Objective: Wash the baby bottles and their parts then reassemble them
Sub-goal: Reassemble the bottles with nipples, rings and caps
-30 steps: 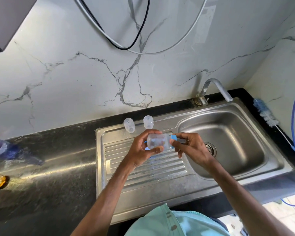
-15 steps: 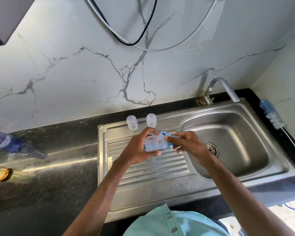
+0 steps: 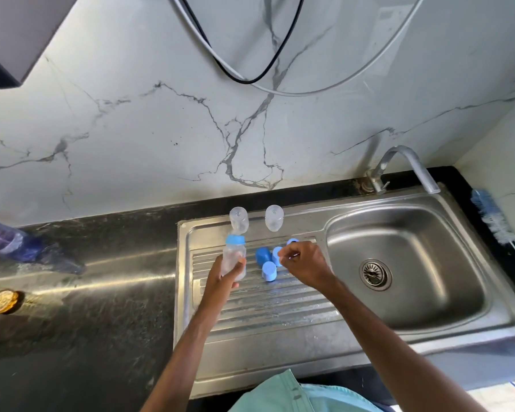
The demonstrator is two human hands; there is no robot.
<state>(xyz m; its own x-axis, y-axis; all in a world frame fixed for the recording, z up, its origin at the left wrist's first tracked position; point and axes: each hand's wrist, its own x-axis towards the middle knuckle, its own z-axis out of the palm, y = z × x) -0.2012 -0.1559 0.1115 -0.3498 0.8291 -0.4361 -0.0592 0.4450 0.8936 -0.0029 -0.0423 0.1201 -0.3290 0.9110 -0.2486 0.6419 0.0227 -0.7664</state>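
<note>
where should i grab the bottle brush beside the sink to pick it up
Pinch the thin handle just below the bristles. The bottle brush lies flat on the counter right of the sink, bristle head toward the back. Come from above on the sink side; the wall stands close on its other side.

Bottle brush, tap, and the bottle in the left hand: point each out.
bottle brush [image 3: 492, 217], head view, on the blue bristles.
tap [image 3: 418, 171], head view, on the curved spout.
bottle [image 3: 234, 256], head view, on its clear body.
</note>
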